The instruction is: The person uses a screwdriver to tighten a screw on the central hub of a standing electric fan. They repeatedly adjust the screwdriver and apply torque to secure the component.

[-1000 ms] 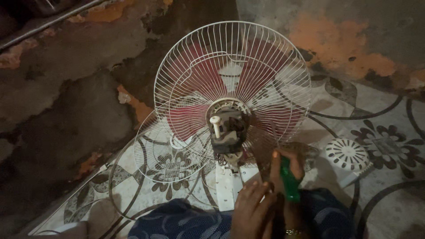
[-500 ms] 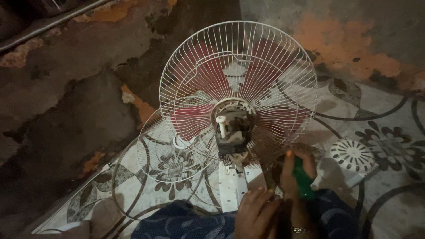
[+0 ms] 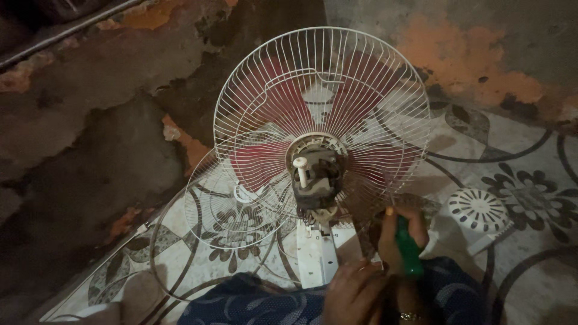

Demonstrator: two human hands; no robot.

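Below fan motor [image 3: 316,177], your right hand [image 3: 404,236] clamped on green screwdriver [image 3: 408,245], now raised from lap toward rear grille [image 3: 325,114]. Left hand [image 3: 355,295] low; fingers unclear. Work moves onto fan.

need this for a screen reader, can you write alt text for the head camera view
A person's right hand grips a green-handled screwdriver beside the bare motor of a white-caged fan with red blades, lying on a flower-patterned mat. The left hand rests below, near the fan's white stem; a round white cover lies to the right.

The fan [image 3: 322,129] stands on the mat [image 3: 530,162], a round cover [image 3: 479,210] to its right.
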